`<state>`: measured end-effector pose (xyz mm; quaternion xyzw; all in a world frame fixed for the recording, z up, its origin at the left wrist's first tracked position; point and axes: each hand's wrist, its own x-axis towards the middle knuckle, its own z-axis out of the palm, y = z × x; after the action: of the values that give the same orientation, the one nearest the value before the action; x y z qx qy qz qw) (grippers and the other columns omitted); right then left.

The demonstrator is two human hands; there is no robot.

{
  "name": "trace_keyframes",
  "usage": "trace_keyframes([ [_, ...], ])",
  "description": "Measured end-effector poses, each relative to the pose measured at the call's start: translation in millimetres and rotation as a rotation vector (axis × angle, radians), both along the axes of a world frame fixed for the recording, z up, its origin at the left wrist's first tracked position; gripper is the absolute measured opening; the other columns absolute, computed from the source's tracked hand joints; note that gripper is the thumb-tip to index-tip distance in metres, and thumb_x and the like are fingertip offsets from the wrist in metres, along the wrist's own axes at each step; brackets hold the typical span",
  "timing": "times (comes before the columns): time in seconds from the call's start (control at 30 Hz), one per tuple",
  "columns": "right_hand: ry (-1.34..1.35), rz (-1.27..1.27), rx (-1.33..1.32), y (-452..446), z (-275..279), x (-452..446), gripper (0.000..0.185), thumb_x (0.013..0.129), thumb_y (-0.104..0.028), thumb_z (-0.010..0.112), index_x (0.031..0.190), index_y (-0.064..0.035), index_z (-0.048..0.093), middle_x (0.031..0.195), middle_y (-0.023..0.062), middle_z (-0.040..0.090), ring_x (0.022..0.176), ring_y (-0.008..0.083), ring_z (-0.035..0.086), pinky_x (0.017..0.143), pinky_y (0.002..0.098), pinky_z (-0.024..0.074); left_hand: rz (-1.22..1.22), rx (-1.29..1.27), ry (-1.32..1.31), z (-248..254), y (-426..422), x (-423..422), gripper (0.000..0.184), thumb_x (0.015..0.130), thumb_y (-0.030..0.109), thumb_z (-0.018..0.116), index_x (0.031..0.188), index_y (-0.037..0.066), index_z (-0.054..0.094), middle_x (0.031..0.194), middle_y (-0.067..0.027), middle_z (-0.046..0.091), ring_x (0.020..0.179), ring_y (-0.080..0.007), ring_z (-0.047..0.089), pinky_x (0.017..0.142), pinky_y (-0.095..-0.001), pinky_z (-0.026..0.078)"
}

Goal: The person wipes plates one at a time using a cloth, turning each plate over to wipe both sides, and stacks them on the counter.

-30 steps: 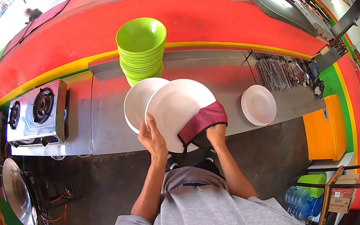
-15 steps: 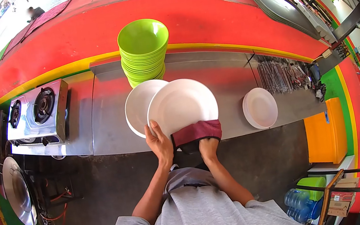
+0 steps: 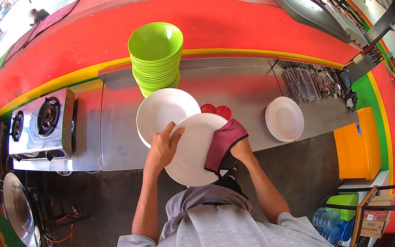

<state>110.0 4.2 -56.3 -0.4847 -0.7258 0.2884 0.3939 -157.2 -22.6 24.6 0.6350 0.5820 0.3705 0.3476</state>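
Close in front of my body, a white plate (image 3: 189,150) is held tilted. My left hand (image 3: 163,149) grips its upper left edge, fingers closed on the rim. On the plate's right side, my right hand (image 3: 239,150) holds a maroon cloth (image 3: 226,142) with dark edging against the surface; the fingers are mostly behind the cloth. Just beyond, a white bowl or plate stack (image 3: 164,109) stands on the metal counter, partly covered by the held plate. Behind it rises a tall stack of green bowls (image 3: 156,47).
Small red bowls (image 3: 223,112) sit beyond the held plate. More white dishes (image 3: 285,119) are at the counter's right, near wrapped cutlery (image 3: 310,82). A two-burner stove (image 3: 43,127) stands left. Trays (image 3: 306,8) lean on the red ledge, and an orange box (image 3: 358,144) is at right.
The held plate has come down toward my body and turned, uncovering the red bowls. My left hand has shifted to the upper left rim; the cloth has moved along the right side.
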Motion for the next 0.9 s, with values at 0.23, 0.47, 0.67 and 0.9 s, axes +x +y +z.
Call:
trace_keyframes([
  [0.23,-0.234,0.116,-0.171,1,27,-20,0.028,0.086,-0.019,0.070,0.109,-0.0043,0.066,0.103,0.0178,0.069,0.099,0.0364,0.067,0.083,0.0406,0.0521,-0.336,-0.027,0.140,7,16,13,0.027,0.101,0.029,0.058,0.101,0.002,0.062,0.069,-0.0261,0.061,0.068,-0.0471,0.060,0.062,-0.0505,0.044],
  [0.47,-0.257,0.072,-0.044,4,29,-13,0.023,0.084,-0.017,0.068,0.103,-0.0047,0.066,0.102,0.0205,0.067,0.098,0.0392,0.064,0.081,0.0447,0.0510,-0.175,-0.022,-0.048,2,7,27,0.027,0.099,0.026,0.062,0.093,0.000,0.065,0.066,-0.0226,0.059,0.058,-0.0386,0.052,0.060,-0.0444,0.044],
  [0.67,-0.030,-0.076,0.032,8,-2,16,0.036,0.083,-0.014,0.072,0.116,-0.0004,0.067,0.111,0.0180,0.069,0.107,0.0321,0.065,0.094,0.0417,0.0489,0.198,-0.018,-0.348,-27,7,21,0.032,0.103,0.025,0.060,0.086,-0.002,0.057,0.064,-0.0020,0.038,0.062,-0.0069,0.034,0.052,-0.0303,0.030],
  [0.9,0.291,-0.316,-0.028,-13,-4,-16,0.036,0.087,-0.009,0.070,0.120,0.0020,0.063,0.115,0.0123,0.067,0.109,0.0235,0.063,0.098,0.0371,0.0461,0.572,0.111,-0.489,-32,1,47,0.041,0.105,0.033,0.056,0.079,0.001,0.051,0.067,0.0054,0.035,0.063,-0.0043,0.030,0.052,-0.0261,0.026],
])
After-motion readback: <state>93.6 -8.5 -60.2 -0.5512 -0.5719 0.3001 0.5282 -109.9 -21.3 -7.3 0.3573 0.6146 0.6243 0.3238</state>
